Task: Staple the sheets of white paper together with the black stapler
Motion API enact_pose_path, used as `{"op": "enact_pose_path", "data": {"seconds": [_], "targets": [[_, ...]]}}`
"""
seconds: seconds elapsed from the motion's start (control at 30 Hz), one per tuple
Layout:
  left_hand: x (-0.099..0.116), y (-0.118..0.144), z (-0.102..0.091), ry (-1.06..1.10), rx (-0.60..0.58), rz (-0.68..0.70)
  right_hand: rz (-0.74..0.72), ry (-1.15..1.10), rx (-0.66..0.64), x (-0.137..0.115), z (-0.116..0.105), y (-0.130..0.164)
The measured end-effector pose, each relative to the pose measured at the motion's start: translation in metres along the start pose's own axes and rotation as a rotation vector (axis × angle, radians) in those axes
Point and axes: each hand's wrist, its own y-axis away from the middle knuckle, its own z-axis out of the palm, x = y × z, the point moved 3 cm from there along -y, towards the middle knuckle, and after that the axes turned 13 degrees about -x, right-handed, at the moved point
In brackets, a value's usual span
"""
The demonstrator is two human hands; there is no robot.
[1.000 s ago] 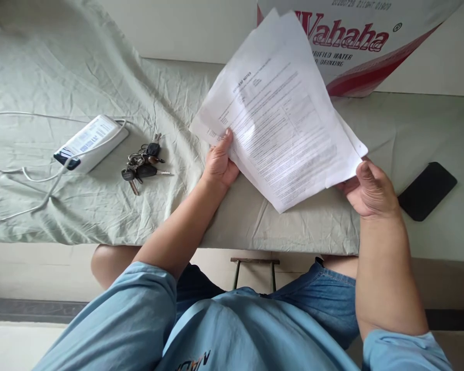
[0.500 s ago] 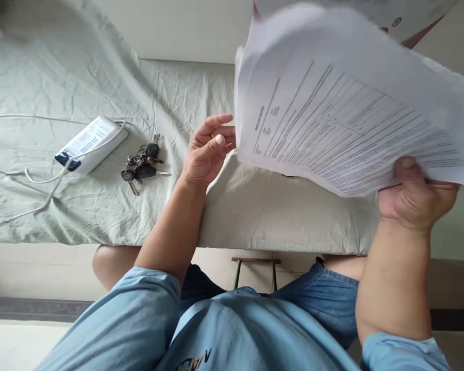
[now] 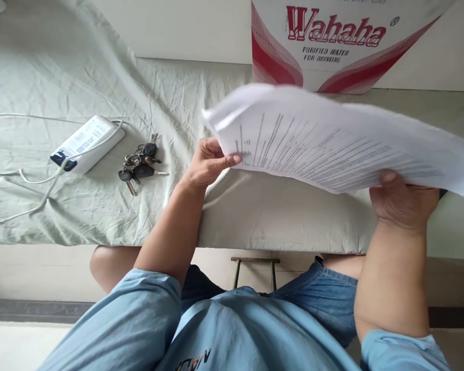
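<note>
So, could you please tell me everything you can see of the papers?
The papers are thin white sheets, seemingly several, with rows of dark print too small to read. They are held above the pale green cloth, tilted and bowed, the left end curled. The left hand pinches that end, its thumb on the printed face; the right hand grips the near edge toward the right, thumb also on that face. The exact number of sheets cannot be told.

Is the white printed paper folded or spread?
Spread, but bowed: the white printed paper stretches between left hand and right hand, lines of text showing.
</note>
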Motion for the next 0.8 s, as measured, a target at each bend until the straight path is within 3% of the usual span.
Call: {"op": "enact_pose_path", "data": {"seconds": [0.1, 0.2, 0.4, 0.57, 0.7, 0.8], "targets": [[-0.001, -0.001, -0.005, 0.007, -0.017, -0.069, 0.092, -0.014, -0.065, 0.006, -0.007, 0.005], [-0.008, -0.002, -0.004, -0.117, -0.084, -0.141, 0.200, 0.051, -0.105, 0.013, -0.008, 0.009], [-0.008, -0.003, -0.005, -0.346, -0.183, -0.042, 0.139, 0.073, -0.032, 0.015, -0.012, 0.015], [-0.013, -0.008, -0.004, -0.611, -0.265, -0.173, 0.296, 0.165, -0.082, 0.014, -0.018, 0.025], [-0.012, -0.009, 0.004, -0.655, -0.246, -0.105, 0.338, 0.069, -0.157, 0.009, -0.006, 0.024], [-0.011, -0.006, 0.003, -0.586, -0.189, -0.155, 0.423, 0.010, -0.216, 0.007, 0.002, 0.022]]}}
